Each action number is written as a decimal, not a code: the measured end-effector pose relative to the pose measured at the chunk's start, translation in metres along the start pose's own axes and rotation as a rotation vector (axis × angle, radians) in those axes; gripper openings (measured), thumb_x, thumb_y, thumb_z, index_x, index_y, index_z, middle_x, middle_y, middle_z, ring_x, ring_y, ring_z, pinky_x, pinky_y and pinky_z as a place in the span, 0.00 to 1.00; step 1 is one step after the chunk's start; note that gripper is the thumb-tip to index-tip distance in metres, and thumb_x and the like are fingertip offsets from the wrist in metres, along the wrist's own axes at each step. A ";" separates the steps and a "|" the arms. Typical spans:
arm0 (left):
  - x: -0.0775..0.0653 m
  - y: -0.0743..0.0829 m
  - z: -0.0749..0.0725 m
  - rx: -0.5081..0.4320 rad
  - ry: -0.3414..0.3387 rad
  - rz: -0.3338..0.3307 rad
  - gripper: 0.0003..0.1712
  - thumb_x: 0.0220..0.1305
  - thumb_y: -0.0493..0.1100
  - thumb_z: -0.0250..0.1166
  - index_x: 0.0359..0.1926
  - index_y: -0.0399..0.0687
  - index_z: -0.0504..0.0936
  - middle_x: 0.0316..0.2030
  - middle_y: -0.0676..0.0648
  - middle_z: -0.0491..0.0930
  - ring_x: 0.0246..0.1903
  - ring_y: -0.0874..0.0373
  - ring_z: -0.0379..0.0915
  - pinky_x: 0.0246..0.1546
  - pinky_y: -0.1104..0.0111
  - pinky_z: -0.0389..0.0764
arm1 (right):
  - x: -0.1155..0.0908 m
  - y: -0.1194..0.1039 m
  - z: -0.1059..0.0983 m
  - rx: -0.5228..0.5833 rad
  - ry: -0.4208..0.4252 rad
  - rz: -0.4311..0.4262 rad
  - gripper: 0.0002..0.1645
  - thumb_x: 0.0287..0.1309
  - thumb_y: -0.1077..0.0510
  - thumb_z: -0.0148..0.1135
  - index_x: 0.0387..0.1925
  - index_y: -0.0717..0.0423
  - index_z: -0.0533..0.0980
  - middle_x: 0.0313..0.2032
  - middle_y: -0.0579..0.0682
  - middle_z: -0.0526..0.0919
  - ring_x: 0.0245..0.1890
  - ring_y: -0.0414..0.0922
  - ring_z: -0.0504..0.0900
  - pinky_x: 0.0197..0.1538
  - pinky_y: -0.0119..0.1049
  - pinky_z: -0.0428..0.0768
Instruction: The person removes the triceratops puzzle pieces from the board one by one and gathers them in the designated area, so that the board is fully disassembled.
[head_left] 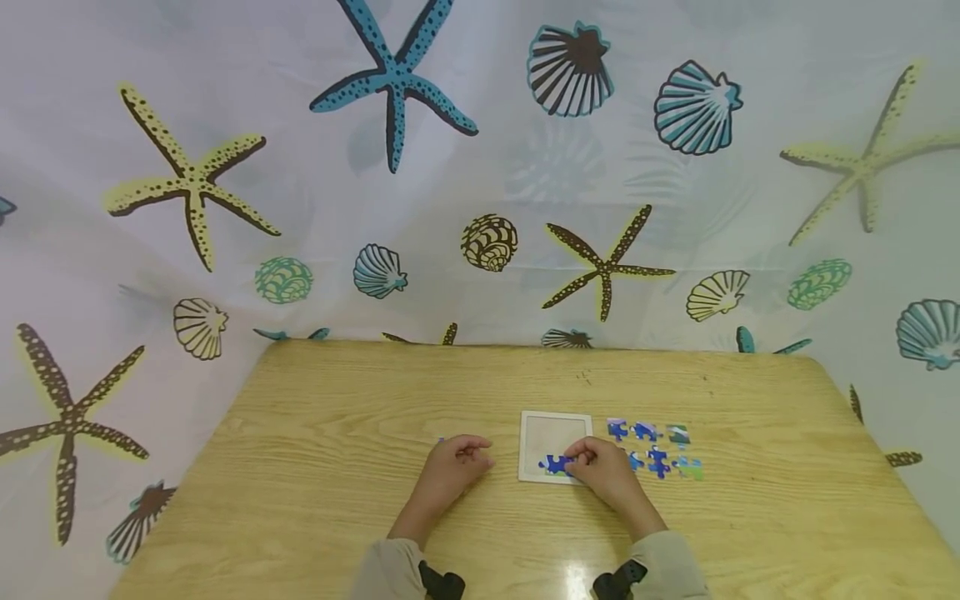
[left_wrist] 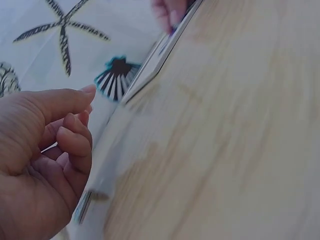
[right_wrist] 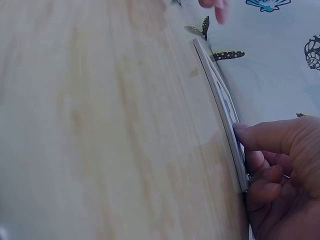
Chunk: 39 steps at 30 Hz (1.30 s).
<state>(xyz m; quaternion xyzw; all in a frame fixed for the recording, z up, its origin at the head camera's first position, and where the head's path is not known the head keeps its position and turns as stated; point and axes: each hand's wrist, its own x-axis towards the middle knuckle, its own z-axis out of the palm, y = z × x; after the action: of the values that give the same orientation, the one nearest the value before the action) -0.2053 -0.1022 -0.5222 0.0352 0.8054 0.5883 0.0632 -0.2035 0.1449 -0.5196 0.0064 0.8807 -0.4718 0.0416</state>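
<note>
A white square puzzle tray (head_left: 528, 446) lies flat on the table, with joined blue jigsaw pieces (head_left: 555, 464) along its near side. My right hand (head_left: 600, 467) is at the tray's near right corner, thumb and fingertips pinching a puzzle piece there that the fingers mostly cover. In the right wrist view the right thumb (right_wrist: 265, 136) lies over the tray's edge (right_wrist: 220, 100). To the left of the tray, my left hand (head_left: 456, 467) hovers with loosely curled fingers and nothing in them. The left wrist view shows the same relaxed left hand (left_wrist: 50, 145).
Several loose jigsaw pieces (head_left: 658, 462) lie right of the tray, some partly behind the right hand. A small blue bit (head_left: 441, 439) shows just beyond the left hand. The wooden table (head_left: 337, 400) meets a curtain (head_left: 450, 192) printed with starfish and shells at the back.
</note>
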 end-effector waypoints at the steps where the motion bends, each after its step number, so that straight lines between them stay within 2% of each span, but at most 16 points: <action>1: 0.001 0.002 0.006 0.007 -0.022 0.014 0.16 0.56 0.39 0.69 0.45 0.36 0.81 0.30 0.48 0.75 0.24 0.61 0.67 0.20 0.72 0.71 | 0.000 0.000 0.000 0.003 -0.001 0.000 0.04 0.52 0.64 0.67 0.31 0.58 0.80 0.22 0.45 0.72 0.24 0.40 0.68 0.29 0.31 0.66; 7: 0.007 0.011 0.037 0.028 -0.138 0.071 0.16 0.57 0.40 0.69 0.45 0.36 0.82 0.25 0.51 0.76 0.19 0.63 0.67 0.19 0.73 0.71 | 0.000 0.001 0.003 -0.001 -0.005 -0.013 0.04 0.51 0.64 0.68 0.31 0.58 0.80 0.22 0.45 0.71 0.24 0.40 0.68 0.29 0.31 0.66; 10: 0.009 0.014 0.047 0.017 -0.180 0.072 0.16 0.58 0.41 0.68 0.46 0.36 0.82 0.24 0.51 0.76 0.17 0.62 0.67 0.18 0.72 0.70 | 0.001 0.002 0.004 -0.004 -0.013 -0.035 0.04 0.51 0.65 0.67 0.32 0.58 0.80 0.21 0.45 0.71 0.23 0.40 0.67 0.28 0.32 0.65; 13: 0.010 0.015 0.053 0.014 -0.192 0.063 0.17 0.57 0.40 0.68 0.46 0.35 0.82 0.23 0.51 0.76 0.16 0.61 0.68 0.18 0.71 0.71 | 0.002 0.003 0.005 -0.003 -0.025 -0.055 0.04 0.52 0.65 0.67 0.32 0.57 0.80 0.20 0.45 0.70 0.22 0.40 0.67 0.27 0.32 0.65; 19: 0.011 0.014 0.060 0.063 -0.152 0.057 0.18 0.54 0.37 0.70 0.46 0.32 0.81 0.20 0.51 0.74 0.15 0.62 0.66 0.17 0.71 0.69 | 0.002 0.003 0.003 0.001 -0.049 -0.070 0.04 0.53 0.65 0.66 0.32 0.56 0.81 0.20 0.45 0.70 0.21 0.40 0.66 0.26 0.31 0.65; 25: 0.011 0.015 0.070 0.261 -0.063 0.114 0.16 0.52 0.39 0.72 0.42 0.37 0.83 0.18 0.55 0.70 0.17 0.64 0.62 0.21 0.73 0.66 | 0.003 0.002 -0.001 0.007 -0.064 -0.059 0.05 0.53 0.66 0.65 0.33 0.57 0.81 0.21 0.45 0.70 0.22 0.40 0.66 0.27 0.31 0.64; 28: 0.010 0.018 0.074 0.318 -0.032 0.110 0.14 0.51 0.39 0.72 0.40 0.40 0.84 0.17 0.54 0.69 0.17 0.63 0.61 0.20 0.71 0.64 | 0.002 0.002 -0.002 0.016 -0.073 -0.055 0.05 0.53 0.66 0.65 0.33 0.57 0.81 0.21 0.46 0.70 0.22 0.41 0.66 0.27 0.32 0.64; 39: 0.011 0.027 0.080 0.338 -0.019 0.041 0.12 0.50 0.40 0.73 0.37 0.43 0.84 0.17 0.53 0.68 0.18 0.61 0.60 0.19 0.70 0.61 | 0.002 0.004 -0.007 0.017 -0.076 -0.061 0.05 0.56 0.67 0.61 0.34 0.57 0.81 0.21 0.46 0.70 0.21 0.41 0.65 0.26 0.32 0.64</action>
<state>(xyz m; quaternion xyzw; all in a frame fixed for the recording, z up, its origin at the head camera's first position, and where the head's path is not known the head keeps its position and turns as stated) -0.2049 -0.0174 -0.5215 0.0673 0.8914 0.4451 0.0521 -0.2058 0.1535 -0.5195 -0.0379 0.8743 -0.4801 0.0603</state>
